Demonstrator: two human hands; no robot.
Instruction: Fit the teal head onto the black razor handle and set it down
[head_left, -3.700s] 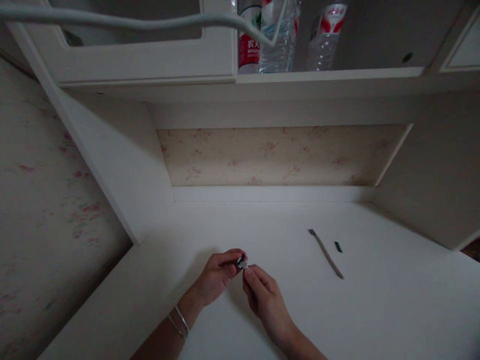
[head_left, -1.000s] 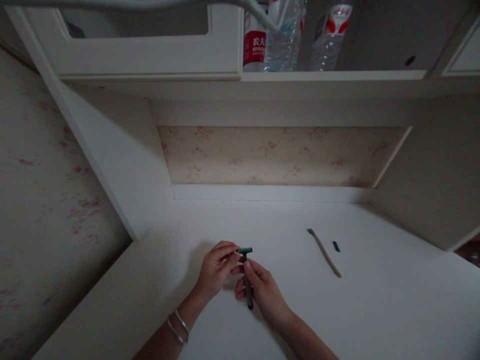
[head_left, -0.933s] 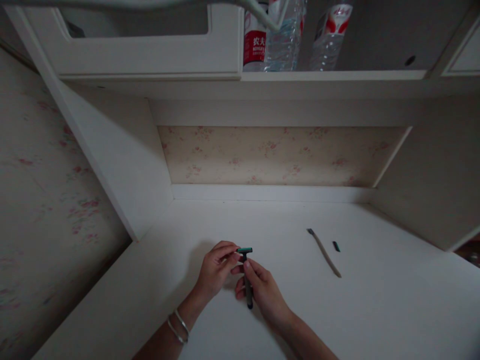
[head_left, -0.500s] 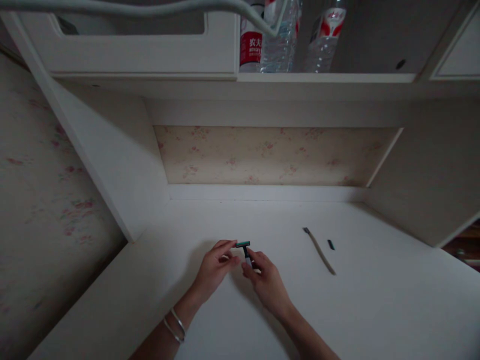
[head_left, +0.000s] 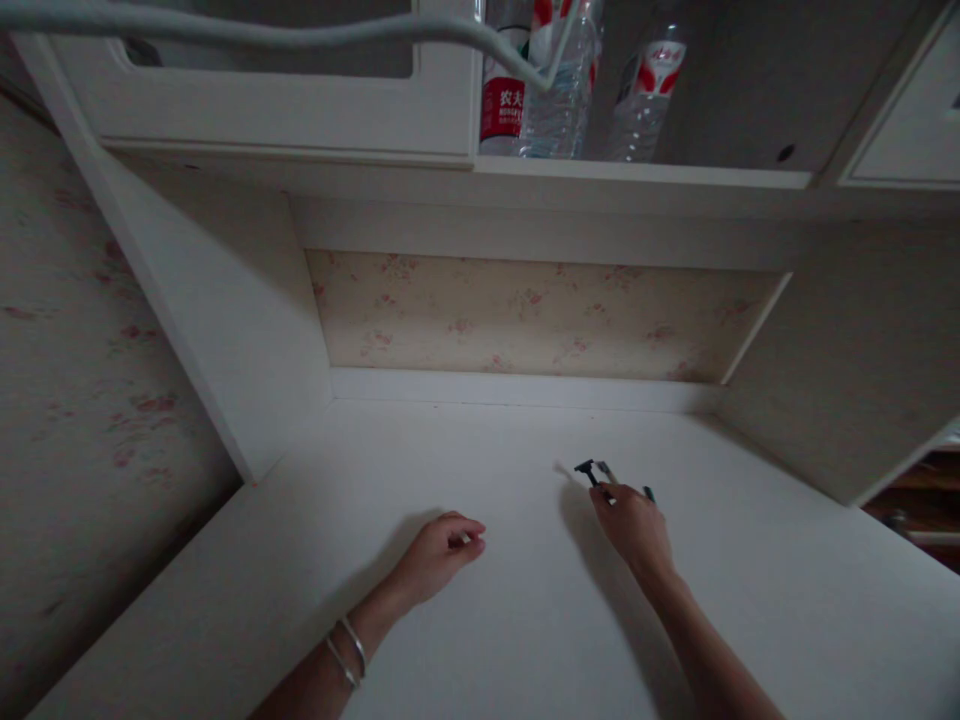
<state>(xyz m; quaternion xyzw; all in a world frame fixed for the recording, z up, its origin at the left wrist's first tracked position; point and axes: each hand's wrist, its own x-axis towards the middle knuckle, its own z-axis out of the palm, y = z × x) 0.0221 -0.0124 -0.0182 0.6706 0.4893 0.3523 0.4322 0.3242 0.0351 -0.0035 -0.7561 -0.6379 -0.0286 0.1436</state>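
My right hand [head_left: 634, 522] is stretched out to the right over the white desk [head_left: 525, 600] and grips a small razor [head_left: 587, 469], whose dark head sticks out past the fingers. Just beyond the hand lie the tip of a second thin handle [head_left: 606, 468] and a small dark green piece [head_left: 649, 493], both mostly hidden by my fingers. My left hand [head_left: 442, 552] rests on the desk nearer the middle, fingers loosely curled with nothing visible in them. Two thin bangles circle that wrist.
A shelf above holds three plastic water bottles [head_left: 559, 90] with red labels. A grey cable [head_left: 247, 35] crosses the top. White cabinet sides [head_left: 225, 330] close the desk on the left and right. Floral wallpaper [head_left: 525, 315] backs the niche.
My right hand has carried the razor from the desk's middle to the right, next to the thin handle and green piece. My left hand has let go and stayed behind.
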